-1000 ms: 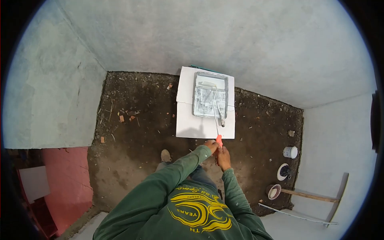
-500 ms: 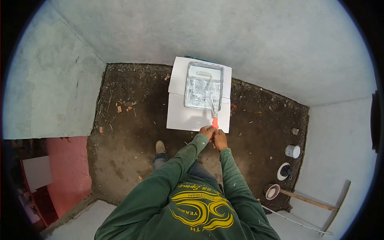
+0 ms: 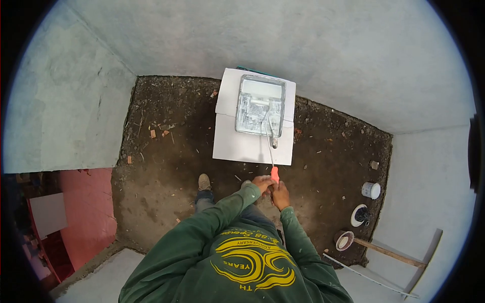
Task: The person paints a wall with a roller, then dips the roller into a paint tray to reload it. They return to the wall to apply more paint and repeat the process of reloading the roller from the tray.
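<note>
"Head view, and both hands are meeting just beyond the near edge of the paint tray [image 3: 239, 119]! What are the fingers doing?"

"The left hand's [image 3: 263, 183] fingers are gripping the orange handle of the paint roller [image 3: 275, 173], and the right hand [image 3: 281, 196] is clasping its lower end, some fingers hiding from us!"

"And the roller's business end?"

"Its sleeve is lying over the tray's streaked ramp, just short of the white paint [image 3: 262, 89] that is filling the tray's far end!"

"Anything alongside?"

"A brush [image 3: 274, 124] is resting on the tray's right side, handle poking past the near rim, and a white board [image 3: 230, 146] is spreading underneath!"

"Wider out?"

"A white bucket [image 3: 371, 190] is sitting well right of the tray, and a shoe [image 3: 204, 182] is showing to its near left"
</note>
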A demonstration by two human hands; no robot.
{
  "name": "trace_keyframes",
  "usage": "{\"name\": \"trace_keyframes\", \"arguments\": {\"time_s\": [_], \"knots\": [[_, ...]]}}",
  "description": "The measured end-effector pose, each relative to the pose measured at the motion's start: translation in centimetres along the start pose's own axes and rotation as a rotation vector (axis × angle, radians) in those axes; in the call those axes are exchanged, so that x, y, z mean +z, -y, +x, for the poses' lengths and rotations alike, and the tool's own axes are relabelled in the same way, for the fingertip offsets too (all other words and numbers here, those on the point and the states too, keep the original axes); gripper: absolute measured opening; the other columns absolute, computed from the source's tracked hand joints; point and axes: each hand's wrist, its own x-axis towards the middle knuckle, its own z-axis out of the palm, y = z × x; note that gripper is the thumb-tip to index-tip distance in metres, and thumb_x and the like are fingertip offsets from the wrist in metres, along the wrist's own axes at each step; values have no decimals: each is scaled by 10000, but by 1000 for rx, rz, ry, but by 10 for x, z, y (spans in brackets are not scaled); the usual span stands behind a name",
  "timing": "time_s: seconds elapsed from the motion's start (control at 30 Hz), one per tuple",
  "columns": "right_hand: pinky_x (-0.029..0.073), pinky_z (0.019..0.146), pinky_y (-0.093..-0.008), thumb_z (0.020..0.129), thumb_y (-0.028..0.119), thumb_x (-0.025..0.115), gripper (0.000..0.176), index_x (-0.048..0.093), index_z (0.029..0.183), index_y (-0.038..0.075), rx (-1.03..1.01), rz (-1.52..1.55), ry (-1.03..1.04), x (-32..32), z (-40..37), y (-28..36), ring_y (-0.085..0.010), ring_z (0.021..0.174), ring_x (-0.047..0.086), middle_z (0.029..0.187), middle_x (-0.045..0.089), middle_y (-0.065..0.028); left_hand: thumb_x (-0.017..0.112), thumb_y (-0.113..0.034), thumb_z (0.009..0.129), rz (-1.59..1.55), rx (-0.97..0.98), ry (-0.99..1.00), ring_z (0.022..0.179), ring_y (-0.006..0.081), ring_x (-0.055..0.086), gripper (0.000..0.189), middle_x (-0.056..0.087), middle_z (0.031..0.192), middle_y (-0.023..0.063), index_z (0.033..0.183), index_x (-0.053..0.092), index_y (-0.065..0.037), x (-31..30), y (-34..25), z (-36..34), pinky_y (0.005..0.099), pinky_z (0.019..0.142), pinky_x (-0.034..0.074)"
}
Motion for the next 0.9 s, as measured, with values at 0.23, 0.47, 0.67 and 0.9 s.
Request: {"name": "trace_keyframes", "arguments": {"time_s": [0.23, 0.47, 0.67, 0.9], "knots": [[452, 420, -363, 947, 331, 442, 341, 498, 888, 0, -402, -292, -173, 15, 31, -28, -243, 472, 585, 667, 601, -158, 601, -353, 875, 24, 21, -82, 698, 117, 562, 409, 615, 956, 0, 1236, 570, -163, 2, -15, -3, 267, 540, 478], [493, 568, -446, 932, 396, 434, 409, 532, 965, 0, -24, -96, -73, -2, 12, 2, -398, 721, 643, 864, 619, -281, 592, -333, 884, -56, -31, 96, 728, 131, 593, 386, 601, 1101, 9, 1216, 560, -140, -5, -29, -15, 265, 580, 466], [332, 304, -300, 976, 343, 424, 338, 513, 951, 18, 103, 141, 66, -20, -51, 7, -150, 329, 429, 528, 461, -68, 563, -303, 912, -53, -87, 195, 747, 141, 618, 414, 584, 1175, 32, 1282, 498, -128, 8, 3, -42, 272, 579, 468], [342, 292, -306, 974, 365, 415, 359, 504, 956, 18, 26, 8, 32, -13, 14, -21, -163, 327, 449, 527, 492, -75, 604, -366, 879, -16, 5, 78, 676, 131, 602, 517, 593, 1118, 50, 1324, 461, -143, 21, -16, -27, 253, 478, 462]]}}
